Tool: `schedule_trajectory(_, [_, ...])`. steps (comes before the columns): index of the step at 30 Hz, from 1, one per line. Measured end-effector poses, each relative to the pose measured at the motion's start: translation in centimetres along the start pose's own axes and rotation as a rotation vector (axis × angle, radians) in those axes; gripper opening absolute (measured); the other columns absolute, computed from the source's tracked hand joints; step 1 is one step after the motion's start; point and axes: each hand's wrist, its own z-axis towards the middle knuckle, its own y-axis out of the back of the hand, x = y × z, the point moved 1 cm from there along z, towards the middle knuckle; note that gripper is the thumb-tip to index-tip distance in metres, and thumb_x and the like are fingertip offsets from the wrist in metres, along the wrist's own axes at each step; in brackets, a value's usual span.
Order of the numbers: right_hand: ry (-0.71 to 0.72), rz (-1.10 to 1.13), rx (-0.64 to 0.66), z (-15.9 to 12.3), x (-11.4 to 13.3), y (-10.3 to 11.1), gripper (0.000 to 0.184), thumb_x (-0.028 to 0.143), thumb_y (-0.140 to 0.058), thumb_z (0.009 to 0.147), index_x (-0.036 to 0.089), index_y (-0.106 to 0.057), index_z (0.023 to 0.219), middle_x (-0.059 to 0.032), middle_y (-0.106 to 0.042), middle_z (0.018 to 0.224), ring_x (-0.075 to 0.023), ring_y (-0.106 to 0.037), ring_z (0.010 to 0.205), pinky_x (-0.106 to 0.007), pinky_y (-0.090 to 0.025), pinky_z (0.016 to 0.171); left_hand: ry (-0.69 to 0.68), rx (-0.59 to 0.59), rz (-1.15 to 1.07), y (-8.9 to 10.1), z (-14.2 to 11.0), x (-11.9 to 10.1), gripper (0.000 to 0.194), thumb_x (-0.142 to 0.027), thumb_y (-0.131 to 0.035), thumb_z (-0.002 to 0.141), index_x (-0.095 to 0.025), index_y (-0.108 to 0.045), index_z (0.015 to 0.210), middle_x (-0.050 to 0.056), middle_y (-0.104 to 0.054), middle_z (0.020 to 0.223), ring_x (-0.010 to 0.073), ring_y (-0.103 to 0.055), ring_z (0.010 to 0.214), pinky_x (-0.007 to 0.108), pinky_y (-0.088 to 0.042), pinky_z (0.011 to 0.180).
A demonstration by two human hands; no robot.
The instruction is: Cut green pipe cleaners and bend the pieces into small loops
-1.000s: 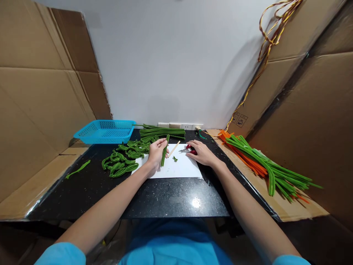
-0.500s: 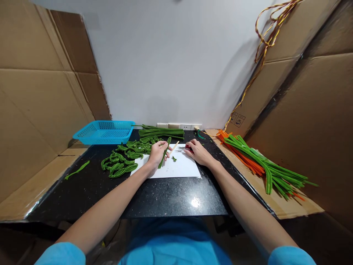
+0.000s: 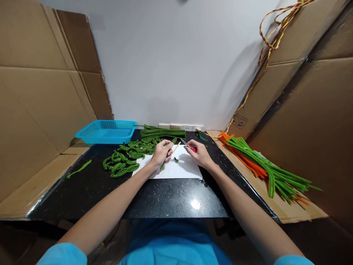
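Note:
My left hand (image 3: 160, 154) is closed around a folded green pipe cleaner (image 3: 174, 140), whose looped end shows above the fingers and whose tail hangs below. My right hand (image 3: 202, 154) grips red-handled pliers (image 3: 193, 149), their metal jaws pointing up and left toward that loop without touching it. Both hands are over a white sheet (image 3: 179, 173). A thin wooden stick (image 3: 177, 147) lies between them, partly behind the left fingers. Close by on the sheet rests a small green scrap (image 3: 176, 159). Several bent green pipe cleaner loops (image 3: 121, 170) are heaped left of the left hand.
Straight green pipe cleaners (image 3: 162, 133) lie bundled at the back near the wall sockets (image 3: 187, 128). A blue basket (image 3: 106, 139) stands at back left. Bright green stems (image 3: 256, 160) and orange stems (image 3: 248, 161) lie on cardboard at right. Cardboard walls flank the black tabletop (image 3: 165, 198).
My right hand has picked up the pliers from the sheet and raised them. In my left hand the pipe cleaner has turned, so less of it shows below the fingers.

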Motion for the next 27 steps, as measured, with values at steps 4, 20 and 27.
schedule_trajectory(4, [0.03,-0.198,-0.012,-0.3,0.7,-0.2,0.013,0.029,-0.057,0.086,0.021,-0.055,0.096,-0.0024,-0.061,0.088,-0.0171,-0.052,0.071,-0.027,-0.036,0.063,0.003,0.055,-0.014,-0.3,-0.4,-0.4,0.038,-0.049,-0.073,0.081,-0.022,-0.049,0.091,-0.011,-0.042,0.049,0.0052,-0.032,0.03,0.016,-0.021,0.031])
schedule_trajectory(20, [0.067,-0.473,-0.115,-0.6,2.1,-0.6,0.026,0.016,-0.06,0.077,0.024,-0.054,0.101,-0.0087,-0.059,0.102,-0.0282,-0.051,0.097,-0.038,-0.045,0.074,0.057,0.174,-0.071,-1.4,-1.3,-0.5,0.035,-0.051,-0.065,0.083,-0.021,-0.047,0.085,-0.005,-0.052,0.045,0.01,-0.04,0.027,0.019,-0.027,0.03])
schedule_trajectory(27, [0.06,-0.449,-0.107,-0.7,2.5,-0.9,0.024,0.015,-0.06,0.078,0.024,-0.054,0.1,-0.0084,-0.06,0.101,-0.0277,-0.052,0.095,-0.038,-0.045,0.075,0.009,0.211,-0.055,-1.7,-1.0,0.6,0.039,-0.054,-0.066,0.085,-0.021,-0.047,0.095,-0.005,-0.059,0.051,0.0101,-0.044,0.029,0.017,-0.029,0.03])
